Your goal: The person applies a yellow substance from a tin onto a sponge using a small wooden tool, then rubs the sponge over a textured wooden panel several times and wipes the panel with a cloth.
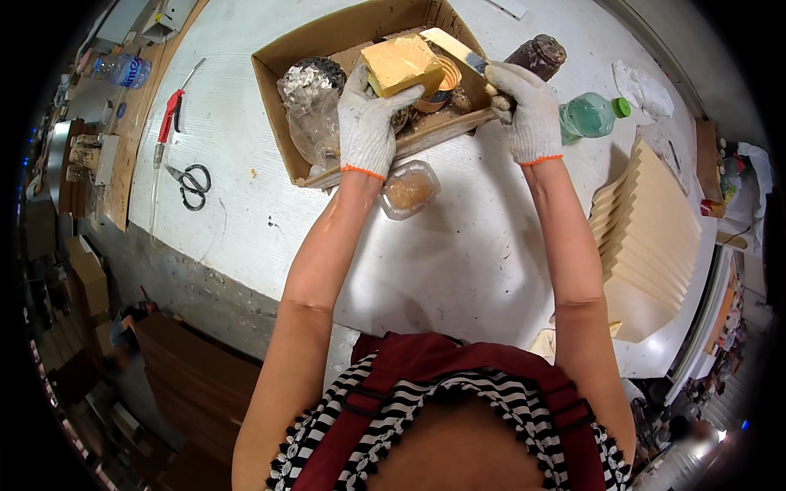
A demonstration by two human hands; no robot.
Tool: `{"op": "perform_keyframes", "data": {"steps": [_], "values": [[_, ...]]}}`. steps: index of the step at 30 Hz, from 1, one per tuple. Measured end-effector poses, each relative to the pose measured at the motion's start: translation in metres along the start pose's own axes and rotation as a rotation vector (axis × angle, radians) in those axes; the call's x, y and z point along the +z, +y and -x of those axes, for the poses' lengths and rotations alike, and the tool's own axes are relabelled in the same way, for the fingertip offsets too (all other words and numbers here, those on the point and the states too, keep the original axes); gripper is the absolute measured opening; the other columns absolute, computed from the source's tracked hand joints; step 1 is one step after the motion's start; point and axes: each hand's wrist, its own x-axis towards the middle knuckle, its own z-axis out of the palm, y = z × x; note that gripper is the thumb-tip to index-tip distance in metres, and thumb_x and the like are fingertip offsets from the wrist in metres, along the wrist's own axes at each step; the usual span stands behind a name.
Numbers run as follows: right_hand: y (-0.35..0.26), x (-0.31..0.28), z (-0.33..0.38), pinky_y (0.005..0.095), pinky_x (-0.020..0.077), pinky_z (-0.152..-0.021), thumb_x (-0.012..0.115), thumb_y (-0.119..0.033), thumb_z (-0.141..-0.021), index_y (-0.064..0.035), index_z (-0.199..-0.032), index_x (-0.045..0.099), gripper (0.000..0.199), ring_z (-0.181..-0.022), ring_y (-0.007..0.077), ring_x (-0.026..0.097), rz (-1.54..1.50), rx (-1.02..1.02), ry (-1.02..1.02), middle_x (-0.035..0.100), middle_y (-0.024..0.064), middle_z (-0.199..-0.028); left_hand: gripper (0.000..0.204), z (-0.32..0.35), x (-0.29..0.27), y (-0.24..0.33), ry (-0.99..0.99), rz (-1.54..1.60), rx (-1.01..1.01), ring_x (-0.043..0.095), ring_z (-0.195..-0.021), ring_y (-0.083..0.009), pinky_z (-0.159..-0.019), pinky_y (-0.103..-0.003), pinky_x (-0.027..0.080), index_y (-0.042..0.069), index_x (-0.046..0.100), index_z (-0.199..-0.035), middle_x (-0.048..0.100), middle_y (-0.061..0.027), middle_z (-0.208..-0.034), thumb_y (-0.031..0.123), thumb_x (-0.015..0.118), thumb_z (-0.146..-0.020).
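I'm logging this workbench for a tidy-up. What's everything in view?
yellow block: 1, yellow, in left hand above box
flat brush: 1, pale blade, in right hand
cardboard box: 1, brown, table top centre
clear tub: 1, amber contents, below box
green bottle: 1, lying right of box
scissors: 1, black, table left
red tool: 1, above scissors
wooden panels: fanned stack, pale, table right
table: 1, white
left hand: white glove
right hand: white glove
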Motion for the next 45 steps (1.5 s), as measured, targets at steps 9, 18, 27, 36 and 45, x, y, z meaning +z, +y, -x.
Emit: {"op": "perform_keyframes", "data": {"steps": [9, 18, 27, 36, 45], "values": [[-0.001, 0.02, -0.044, 0.0419, 0.0521, -0.074, 0.055, -0.024, -0.081, -0.0046, -0.087, 0.072, 0.026, -0.084, 0.0334, 0.066, 1.479, -0.626, -0.163, 0.069, 0.0159, -0.089, 0.037, 0.01, -0.01, 0.009, 0.012, -0.029, -0.071, 0.06, -0.095, -0.011, -0.074, -0.021, 0.05, 0.004, 0.052, -0.127, 0.061, -0.0051, -0.112, 0.005, 0.062, -0.091], [0.008, 0.037, -0.067, 0.0442, 0.0524, -0.075, 0.054, -0.02, -0.079, -0.006, -0.086, 0.071, 0.023, -0.083, 0.0361, 0.066, 1.754, -0.41, -0.354, 0.069, 0.0177, -0.088, 0.038, 0.004, -0.012, 0.0, 0.025, 0.227, -0.142, 0.059, -0.102, -0.0125, -0.083, -0.024, 0.05, 0.003, 0.052, -0.128, 0.061, -0.0062, -0.114, 0.001, 0.061, -0.091], [-0.004, -0.009, -0.015, 0.0331, 0.0514, -0.075, 0.059, -0.027, -0.08, -0.0049, -0.092, 0.074, 0.029, -0.079, 0.0255, 0.068, 0.997, -0.407, 0.015, 0.071, 0.0141, -0.086, 0.062, -0.002, -0.003, -0.002, 0.107, -0.013, 0.045, 0.063, -0.098, -0.0186, -0.086, -0.027, 0.052, -0.006, 0.05, -0.125, 0.063, -0.0129, -0.111, -0.008, 0.075, -0.069], [0.005, 0.019, 0.013, 0.024, 0.0487, -0.072, 0.069, -0.02, -0.082, 0.0033, -0.099, 0.072, 0.03, -0.077, 0.0105, 0.061, 0.429, -0.257, 0.103, 0.071, 0.0066, -0.085, 0.064, -0.004, -0.004, -0.005, 0.122, -0.131, 0.01, 0.062, -0.098, -0.0176, -0.085, -0.027, 0.052, -0.006, 0.051, -0.126, 0.062, -0.0114, -0.111, -0.005, 0.078, -0.067], [0.027, 0.021, 0.007, 0.02, 0.0437, -0.061, 0.069, -0.015, -0.082, 0.0073, -0.099, 0.07, 0.028, -0.068, 0.006, 0.056, 0.13, -0.102, 0.167, 0.067, 0.0045, -0.079, 0.064, -0.004, -0.003, -0.006, 0.107, -0.007, -0.002, 0.062, -0.099, -0.0172, -0.086, -0.026, 0.052, -0.006, 0.051, -0.125, 0.062, -0.011, -0.113, -0.007, 0.079, -0.067]]}}
